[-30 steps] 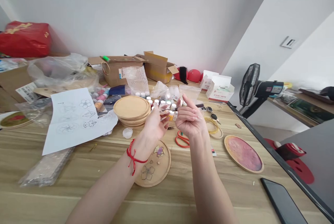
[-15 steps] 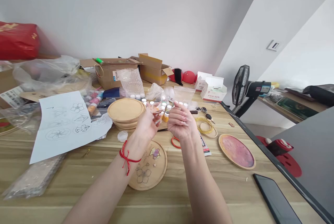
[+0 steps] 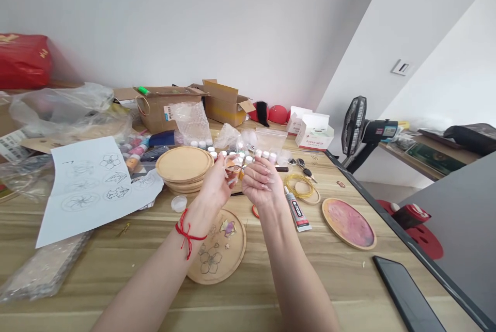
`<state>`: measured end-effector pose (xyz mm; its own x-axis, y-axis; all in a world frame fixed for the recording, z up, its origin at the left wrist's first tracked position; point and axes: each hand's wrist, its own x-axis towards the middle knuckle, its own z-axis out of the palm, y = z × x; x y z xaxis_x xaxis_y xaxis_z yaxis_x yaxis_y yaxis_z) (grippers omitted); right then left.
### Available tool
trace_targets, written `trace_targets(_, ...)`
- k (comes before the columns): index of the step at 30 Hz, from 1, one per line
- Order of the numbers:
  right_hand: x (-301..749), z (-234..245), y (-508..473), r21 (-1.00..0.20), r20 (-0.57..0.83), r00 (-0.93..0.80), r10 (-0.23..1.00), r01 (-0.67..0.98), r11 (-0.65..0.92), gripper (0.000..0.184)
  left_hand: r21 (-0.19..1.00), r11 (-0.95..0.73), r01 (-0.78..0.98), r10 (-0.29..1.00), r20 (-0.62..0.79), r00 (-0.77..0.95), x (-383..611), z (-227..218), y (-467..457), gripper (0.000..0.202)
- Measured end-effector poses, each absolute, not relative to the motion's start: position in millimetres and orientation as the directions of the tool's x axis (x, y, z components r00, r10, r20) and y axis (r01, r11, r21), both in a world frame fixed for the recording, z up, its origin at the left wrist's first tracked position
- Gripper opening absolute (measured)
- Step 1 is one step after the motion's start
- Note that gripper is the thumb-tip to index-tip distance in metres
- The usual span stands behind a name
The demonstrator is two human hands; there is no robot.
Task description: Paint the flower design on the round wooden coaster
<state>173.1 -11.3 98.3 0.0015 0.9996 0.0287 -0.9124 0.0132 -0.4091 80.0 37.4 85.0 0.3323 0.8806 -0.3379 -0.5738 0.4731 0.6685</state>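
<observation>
My left hand (image 3: 217, 183), with a red cord bracelet at its wrist, is closed round a small clear cup (image 3: 232, 161). In my right hand (image 3: 263, 179) the fingers are curled round a thin tool with a dark handle (image 3: 282, 169). Its slim metal end points left into or against the cup; the exact contact cannot be made out. Beneath my forearms lies a round wooden plate (image 3: 232, 257) with flower outlines and a purple-and-yellow piece (image 3: 228, 227). A small clear lid (image 3: 179, 203) rests beside the stacked wooden plates (image 3: 182, 164).
Paper with flower sketches (image 3: 89, 187) lies left. White-capped paint jars (image 3: 273, 157) stand behind my hands. To the right are a glue tube (image 3: 297, 210), yellow wire (image 3: 300, 186), a pink-painted plate (image 3: 349, 222) and a phone (image 3: 406, 293). Cardboard boxes (image 3: 170, 110) line the wall.
Both hands have shifted slightly left in the view, the right one more, closer to the left. The whole scene has moved a little left too. More of the glue tube now shows.
</observation>
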Motion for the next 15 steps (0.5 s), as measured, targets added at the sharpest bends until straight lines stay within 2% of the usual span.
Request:
trace_targets(3, 170.3, 100.2, -12.6, -0.445, -0.005, -0.004, 1.000, -0.896, -0.005, 0.055, 0.648, 0.482, -0.590, 0.876, -0.340, 0.342, 80.6, 85.1, 37.6, 0.029)
trace_targets(9, 162.3, 104.6, -11.8, -0.408, -0.067, 0.074, 0.995, -0.912, 0.041, 0.054, 0.655, 0.504, -0.563, 0.861, -0.333, 0.384, 82.0, 81.0, 38.6, 0.032)
trace_targets(15, 160.4, 101.3, -10.3, -0.455, -0.011, 0.045, 0.999, -0.890, 0.035, 0.056, 0.634, 0.498, -0.592, 0.865, -0.312, 0.394, 78.9, 77.5, 45.9, 0.024)
